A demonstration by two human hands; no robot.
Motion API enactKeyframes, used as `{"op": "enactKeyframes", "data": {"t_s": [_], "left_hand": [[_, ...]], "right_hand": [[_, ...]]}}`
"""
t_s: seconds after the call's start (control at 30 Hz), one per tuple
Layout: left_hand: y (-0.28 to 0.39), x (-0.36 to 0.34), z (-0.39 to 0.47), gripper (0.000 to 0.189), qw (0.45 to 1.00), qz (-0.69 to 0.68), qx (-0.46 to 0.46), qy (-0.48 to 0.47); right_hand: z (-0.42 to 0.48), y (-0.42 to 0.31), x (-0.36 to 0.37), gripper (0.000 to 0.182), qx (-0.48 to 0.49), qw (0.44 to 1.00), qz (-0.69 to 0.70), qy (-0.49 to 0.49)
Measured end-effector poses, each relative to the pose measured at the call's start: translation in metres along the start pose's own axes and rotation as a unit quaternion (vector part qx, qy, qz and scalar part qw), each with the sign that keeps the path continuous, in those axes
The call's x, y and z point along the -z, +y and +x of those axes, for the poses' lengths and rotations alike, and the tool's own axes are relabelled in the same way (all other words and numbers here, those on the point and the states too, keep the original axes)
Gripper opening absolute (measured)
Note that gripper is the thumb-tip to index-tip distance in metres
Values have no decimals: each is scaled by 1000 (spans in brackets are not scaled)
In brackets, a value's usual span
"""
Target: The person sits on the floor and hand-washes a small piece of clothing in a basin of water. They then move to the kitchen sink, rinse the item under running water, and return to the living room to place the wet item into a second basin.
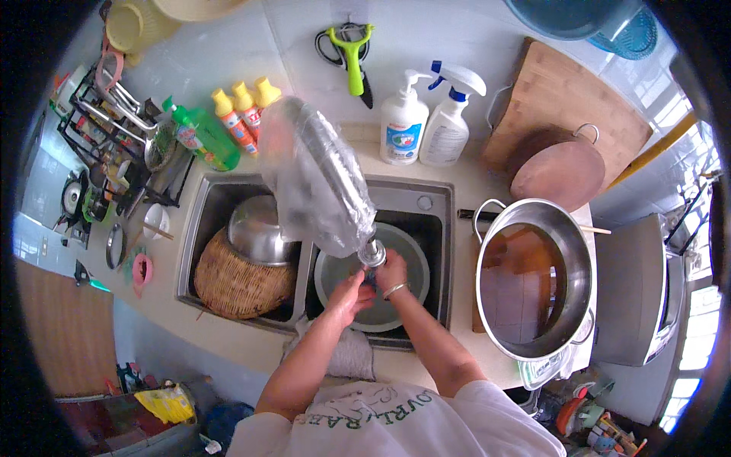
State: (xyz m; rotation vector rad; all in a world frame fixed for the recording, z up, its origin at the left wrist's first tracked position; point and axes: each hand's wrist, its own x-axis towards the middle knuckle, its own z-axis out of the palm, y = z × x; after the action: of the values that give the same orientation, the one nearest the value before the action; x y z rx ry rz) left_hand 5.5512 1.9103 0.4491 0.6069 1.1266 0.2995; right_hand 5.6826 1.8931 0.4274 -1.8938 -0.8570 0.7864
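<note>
Both of my hands are under the round spout end of a plastic-wrapped faucet (328, 171), over the right sink bowl. My left hand (349, 294) has its fingers spread a little, at the left of the spout. Just right of the spout, my right hand (392, 271) has bent fingers; a bracelet is on that wrist. Whether something small is between the hands cannot be told. Below them a round basin (421, 251) with cloudy water stands in the sink. A woven basket (245, 280) and a metal bowl (260, 234) lie in the left sink bowl (191, 245).
A large steel pot (581, 274) of brown liquid stands at the right, by a wooden cutting board (577, 85). Behind the sink are a pump bottle (404, 123), a spray bottle (446, 125) and a green soap bottle (208, 140). A grey cloth (348, 354) hangs at the front edge.
</note>
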Motion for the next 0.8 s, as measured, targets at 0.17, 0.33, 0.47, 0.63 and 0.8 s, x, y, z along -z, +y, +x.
{"op": "enactKeyframes", "data": {"t_s": [0.17, 0.33, 0.47, 0.63, 0.8], "left_hand": [[1, -16, 40, 55, 975, -219, 28, -35], [-11, -2, 48, 43, 963, -220, 25, -152], [-15, 7, 60, 38, 959, -224, 26, -174], [-28, 6, 71, 32, 977, -205, -41, -46], [-10, -28, 54, 29, 992, -106, -53, 32]], "right_hand": [[-43, -23, -6, 16, 91, 995, -41, 24], [-62, -32, 6, 24, 189, 981, 8, 41], [-62, -33, 6, 25, 166, 985, -28, -32], [-28, -14, -5, 27, 40, 993, -105, -37], [41, 68, -19, 35, -102, 990, -94, 40]]}}
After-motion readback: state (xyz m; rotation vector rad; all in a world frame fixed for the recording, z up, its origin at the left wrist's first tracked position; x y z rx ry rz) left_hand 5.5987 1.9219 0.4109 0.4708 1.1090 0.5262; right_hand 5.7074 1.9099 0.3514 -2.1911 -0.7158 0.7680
